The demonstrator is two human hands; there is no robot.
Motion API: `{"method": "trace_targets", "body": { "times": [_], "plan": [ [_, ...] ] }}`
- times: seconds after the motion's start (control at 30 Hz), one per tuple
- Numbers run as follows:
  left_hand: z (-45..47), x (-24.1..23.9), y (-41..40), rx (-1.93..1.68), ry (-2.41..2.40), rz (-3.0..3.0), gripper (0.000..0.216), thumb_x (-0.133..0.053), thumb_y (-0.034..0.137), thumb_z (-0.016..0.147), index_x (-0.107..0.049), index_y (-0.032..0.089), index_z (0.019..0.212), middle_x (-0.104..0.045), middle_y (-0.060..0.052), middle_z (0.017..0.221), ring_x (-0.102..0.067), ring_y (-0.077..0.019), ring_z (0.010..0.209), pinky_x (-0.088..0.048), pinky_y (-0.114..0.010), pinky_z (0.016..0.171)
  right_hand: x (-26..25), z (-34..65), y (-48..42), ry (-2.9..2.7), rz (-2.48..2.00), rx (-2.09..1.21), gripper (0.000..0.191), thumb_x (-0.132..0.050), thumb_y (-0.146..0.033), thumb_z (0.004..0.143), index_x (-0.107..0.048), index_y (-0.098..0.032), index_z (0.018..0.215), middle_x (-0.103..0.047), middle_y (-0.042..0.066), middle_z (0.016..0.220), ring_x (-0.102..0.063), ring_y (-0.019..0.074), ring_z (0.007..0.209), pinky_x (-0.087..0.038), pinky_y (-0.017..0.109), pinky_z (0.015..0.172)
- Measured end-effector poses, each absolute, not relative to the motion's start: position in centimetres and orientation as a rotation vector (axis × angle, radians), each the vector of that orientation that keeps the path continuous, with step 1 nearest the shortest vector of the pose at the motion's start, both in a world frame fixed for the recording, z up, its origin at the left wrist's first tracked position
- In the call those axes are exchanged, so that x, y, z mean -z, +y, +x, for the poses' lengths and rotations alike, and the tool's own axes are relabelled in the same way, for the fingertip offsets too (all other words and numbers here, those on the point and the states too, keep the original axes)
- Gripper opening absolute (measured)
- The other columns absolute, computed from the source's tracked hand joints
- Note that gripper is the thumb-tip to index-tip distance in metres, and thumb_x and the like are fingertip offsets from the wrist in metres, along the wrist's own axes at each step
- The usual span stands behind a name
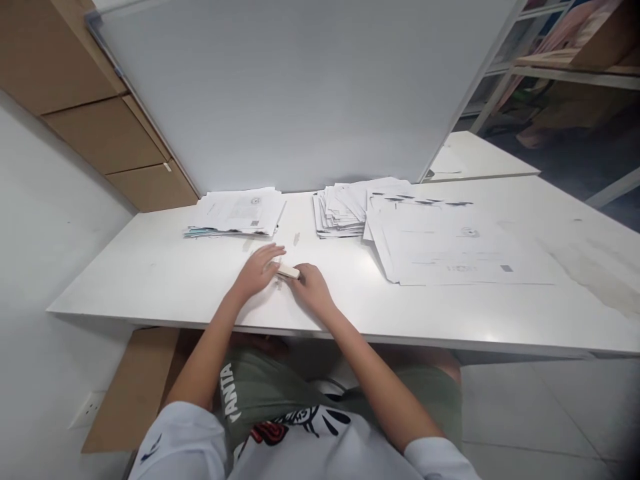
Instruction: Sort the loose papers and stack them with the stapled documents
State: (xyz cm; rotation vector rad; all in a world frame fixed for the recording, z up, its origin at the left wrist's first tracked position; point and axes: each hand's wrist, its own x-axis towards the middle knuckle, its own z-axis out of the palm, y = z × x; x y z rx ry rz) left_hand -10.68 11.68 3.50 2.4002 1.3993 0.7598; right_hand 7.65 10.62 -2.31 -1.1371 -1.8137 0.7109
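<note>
My right hand (pixel 311 288) is closed on the right end of a small cream block (pixel 289 271) lying on the white table (pixel 150 280) towards its near edge, while my left hand (pixel 259 270) rests open-fingered against its left end.

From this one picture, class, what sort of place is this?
Probably an office or filing room: stacks of printed papers on a white table, a whiteboard behind them, and shelving at the right.
</note>
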Motion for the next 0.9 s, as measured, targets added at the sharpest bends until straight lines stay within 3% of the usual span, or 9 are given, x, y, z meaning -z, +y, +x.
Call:
{"method": "trace_targets", "body": {
  "times": [0.07,0.2,0.47,0.73,0.9],
  "plan": [
    [-9.4,-3.1,9.5,-0.770,1.405,2.323,0.040,-0.043,0.040,0.095,-0.058,0.021,0.125,-0.061,-0.008,0.128,-0.050,-0.0212,0.125,-0.038,-0.040,0.110,2.2,7.8,10.3,-1.792,-1.071,-0.727,0.010,-0.055,-0.014,0.081,-0.061,-0.018,0.087,-0.063,0.006,0.087,-0.056,0.0209,0.086,-0.044,0.034,0.083],
    [-7.9,-2.3,7.9,-0.806,1.501,2.236,0.043,-0.041,0.044,0.096,-0.054,0.020,0.129,-0.057,-0.010,0.131,-0.049,-0.0223,0.125,-0.037,-0.041,0.109,1.7,8.1,9.7,-1.736,-0.978,-0.727,0.003,-0.054,-0.020,0.084,-0.057,-0.020,0.083,-0.059,0.004,0.084,-0.054,0.0200,0.084,-0.044,0.033,0.080],
    [-5.9,-1.0,8.1,-0.962,1.541,2.237,0.046,-0.026,0.045,0.099,-0.053,0.021,0.128,-0.060,-0.009,0.114,-0.050,-0.0212,0.110,-0.039,-0.040,0.101,1.2,8.7,9.4,-1.641,-0.950,-0.686,0.014,-0.050,-0.027,0.091,-0.058,-0.020,0.082,-0.060,0.005,0.084,-0.054,0.0202,0.083,-0.044,0.033,0.077],
    [-5.9,-1.0,7.8,-1.060,1.700,2.236,0.046,-0.023,0.039,0.099,-0.061,0.019,0.115,-0.064,-0.009,0.105,-0.053,-0.0217,0.102,-0.039,-0.039,0.095,0.2,9.0,9.1,-1.785,-0.964,-0.761,0.015,-0.056,-0.024,0.091,-0.066,-0.020,0.080,-0.069,0.004,0.090,-0.061,0.0188,0.093,-0.047,0.030,0.088],
    [-5.8,-1.3,7.4,-1.082,1.798,2.221,0.044,-0.024,0.035,0.098,-0.066,0.020,0.100,-0.067,-0.008,0.096,-0.055,-0.0224,0.094,-0.039,-0.040,0.089,0.4,9.0,8.9,-1.826,-0.900,-0.843,0.016,-0.056,-0.024,0.092,-0.072,-0.023,0.089,-0.072,0.001,0.099,-0.064,0.0174,0.097,-0.047,0.028,0.089]
  ]
}}
